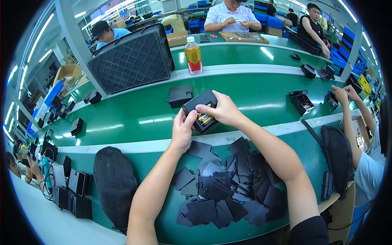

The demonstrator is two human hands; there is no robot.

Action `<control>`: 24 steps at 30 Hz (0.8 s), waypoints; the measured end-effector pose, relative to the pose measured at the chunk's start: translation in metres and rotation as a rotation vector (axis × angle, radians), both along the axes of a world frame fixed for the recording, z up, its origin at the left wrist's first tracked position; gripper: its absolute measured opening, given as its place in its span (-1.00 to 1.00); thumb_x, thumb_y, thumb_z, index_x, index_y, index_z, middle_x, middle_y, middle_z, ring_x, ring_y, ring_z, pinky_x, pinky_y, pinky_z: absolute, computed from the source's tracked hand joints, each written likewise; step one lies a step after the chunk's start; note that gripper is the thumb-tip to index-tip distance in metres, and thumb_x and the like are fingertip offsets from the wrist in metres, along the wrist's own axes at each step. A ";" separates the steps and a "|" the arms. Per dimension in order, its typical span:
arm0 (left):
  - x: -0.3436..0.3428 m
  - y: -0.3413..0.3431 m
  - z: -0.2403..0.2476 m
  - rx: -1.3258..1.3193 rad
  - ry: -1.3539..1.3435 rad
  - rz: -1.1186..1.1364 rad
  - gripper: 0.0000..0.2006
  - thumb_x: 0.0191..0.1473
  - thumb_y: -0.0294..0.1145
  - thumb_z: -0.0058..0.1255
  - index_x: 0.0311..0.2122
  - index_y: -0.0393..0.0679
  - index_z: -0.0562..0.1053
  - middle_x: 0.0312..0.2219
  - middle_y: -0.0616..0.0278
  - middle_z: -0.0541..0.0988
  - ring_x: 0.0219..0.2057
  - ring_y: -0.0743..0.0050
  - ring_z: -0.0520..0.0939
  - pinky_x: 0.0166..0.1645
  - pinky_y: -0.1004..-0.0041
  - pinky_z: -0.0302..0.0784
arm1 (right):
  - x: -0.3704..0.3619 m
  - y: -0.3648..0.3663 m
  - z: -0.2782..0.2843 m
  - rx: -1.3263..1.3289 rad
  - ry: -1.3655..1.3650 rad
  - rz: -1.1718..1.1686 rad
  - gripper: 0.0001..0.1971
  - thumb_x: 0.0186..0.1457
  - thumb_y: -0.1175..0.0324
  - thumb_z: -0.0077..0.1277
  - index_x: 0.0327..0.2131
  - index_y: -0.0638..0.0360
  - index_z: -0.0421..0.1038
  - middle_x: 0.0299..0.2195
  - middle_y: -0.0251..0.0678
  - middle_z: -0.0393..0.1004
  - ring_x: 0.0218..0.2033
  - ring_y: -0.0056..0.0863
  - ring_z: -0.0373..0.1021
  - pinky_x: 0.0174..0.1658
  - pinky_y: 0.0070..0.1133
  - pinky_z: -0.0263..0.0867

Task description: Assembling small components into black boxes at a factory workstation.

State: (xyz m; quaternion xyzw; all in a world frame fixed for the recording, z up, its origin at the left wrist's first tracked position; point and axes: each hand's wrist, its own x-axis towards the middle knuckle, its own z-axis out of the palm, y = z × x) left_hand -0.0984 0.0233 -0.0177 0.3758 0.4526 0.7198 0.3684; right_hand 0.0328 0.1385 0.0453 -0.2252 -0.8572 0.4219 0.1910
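Both of my hands hold a black plastic box (201, 99) above the green conveyor belt. Its battery bay is uncovered and turned toward me, with gold-coloured batteries (206, 118) showing inside. My left hand (183, 127) grips the box's lower left side, its thumb at the bay's edge. From the right, my right hand (227, 109) wraps the box and lays its thumb over the batteries. Below my hands, between my forearms, a loose heap of flat black plastic covers (232, 183) lies on the green tabletop. Another black box (180, 96) rests on the belt just beyond my left hand.
A black mesh pouch (115, 185) lies left of my left forearm, beside several black boxes (77, 192). Beyond the belt stand a large black crate (132, 59) and a drink bottle (193, 57). An opened black box (301, 102) lies near a co-worker's hands (345, 94) at right.
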 end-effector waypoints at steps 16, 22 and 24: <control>-0.031 0.007 -0.003 -0.176 -0.156 0.296 -0.53 0.12 -0.30 0.10 0.06 -0.27 0.25 -0.22 0.05 0.50 -0.34 0.48 0.58 -0.33 0.52 0.61 | 0.006 -0.069 -0.015 0.821 -0.439 0.331 -0.53 -0.06 0.14 0.22 -0.19 0.21 0.29 -0.31 -0.19 0.40 -0.29 -0.26 0.43 -0.28 -0.41 0.40; -0.024 0.008 -0.008 -0.093 -0.151 0.299 -0.47 0.10 -0.34 0.14 0.07 -0.32 0.19 -0.20 0.03 0.50 -0.32 0.42 0.61 -0.33 0.52 0.62 | 0.007 -0.056 0.002 0.622 -0.320 0.350 -0.70 -0.12 0.33 0.15 -0.23 0.15 0.46 -0.24 -0.20 0.46 -0.21 -0.24 0.39 -0.13 -0.41 0.39; -0.027 0.008 -0.008 -0.119 -0.134 0.258 -0.51 0.10 -0.38 0.13 0.05 -0.32 0.21 -0.21 0.03 0.49 -0.31 0.38 0.62 -0.30 0.48 0.63 | 0.006 -0.029 -0.002 0.576 0.025 0.267 -0.73 -0.09 0.35 0.14 -0.25 0.16 0.49 -0.20 -0.21 0.42 -0.14 -0.29 0.33 -0.04 -0.45 0.30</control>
